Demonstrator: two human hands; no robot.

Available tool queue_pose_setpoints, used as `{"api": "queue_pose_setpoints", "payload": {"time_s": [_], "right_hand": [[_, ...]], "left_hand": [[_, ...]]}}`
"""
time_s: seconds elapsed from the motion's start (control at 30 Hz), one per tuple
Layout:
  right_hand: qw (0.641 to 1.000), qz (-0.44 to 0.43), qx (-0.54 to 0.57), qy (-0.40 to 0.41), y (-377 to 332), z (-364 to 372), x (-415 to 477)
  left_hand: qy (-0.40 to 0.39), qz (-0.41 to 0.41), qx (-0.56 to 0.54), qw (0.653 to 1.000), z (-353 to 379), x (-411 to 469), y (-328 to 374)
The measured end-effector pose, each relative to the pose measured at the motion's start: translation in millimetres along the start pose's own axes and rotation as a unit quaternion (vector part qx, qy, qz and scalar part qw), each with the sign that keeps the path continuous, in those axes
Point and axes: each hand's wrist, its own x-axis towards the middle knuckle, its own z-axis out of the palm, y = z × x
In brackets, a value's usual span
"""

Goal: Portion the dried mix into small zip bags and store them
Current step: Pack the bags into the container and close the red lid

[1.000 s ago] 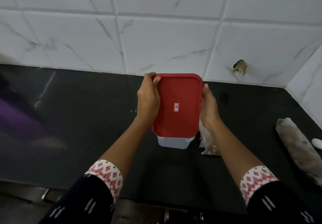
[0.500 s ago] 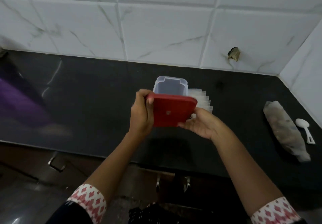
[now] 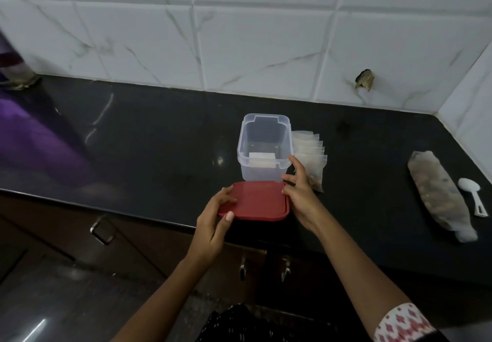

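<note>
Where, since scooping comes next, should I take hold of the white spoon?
Probably its thin handle, from the near right. The spoon lies flat on the counter, bowl farthest from you, handle end nearest, and the bag of mix crowds its left side.

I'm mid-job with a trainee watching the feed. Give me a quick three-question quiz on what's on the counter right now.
1. True or false: the red lid is sealed on the clear container.
2. What lies just right of the container? A) a stack of small zip bags B) a mug C) a knife
3. Fill in: the ____ hand pinches the lid's near-left corner between thumb and fingers.

Key
1: false. The lid is off and held in front of the open container.
2: A.
3: left. The left hand pinches the lid, while the right hand only touches its right edge.
</note>
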Motion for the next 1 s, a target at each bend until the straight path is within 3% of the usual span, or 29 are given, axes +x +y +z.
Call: {"api": "queue_pose_setpoints", "payload": {"time_s": [0.27, 0.4, 0.5, 0.67, 0.87, 1.0], "right_hand": [[0.985, 0.01, -0.173, 0.024, 32, 8, -2], [0.961, -0.033, -0.274, 0.037, 41, 22, -2], [0.941, -0.048, -0.329, 0.058, 46, 29, 1], [0.914, -0.05, -0.39, 0.099, 51, 34, 3], [0.902, -0.094, -0.401, 0.132, 50, 22, 1], [0.865, -0.156, -0.444, 0.174, 39, 0, 0]], "left_hand": [[-0.134, -0.044, 0.141, 0.98, 3, -19, -20], [-0.176, -0.091, 0.271, 0.942, 16, -19, -18], [-0.178, -0.092, 0.413, 0.888, 25, -15, -12], [-0.188, -0.096, 0.493, 0.844, 37, -7, -10], [-0.189, -0.03, 0.463, 0.866, 51, 11, -7], [-0.223, 0.013, 0.418, 0.881, 66, 35, 8]]}}
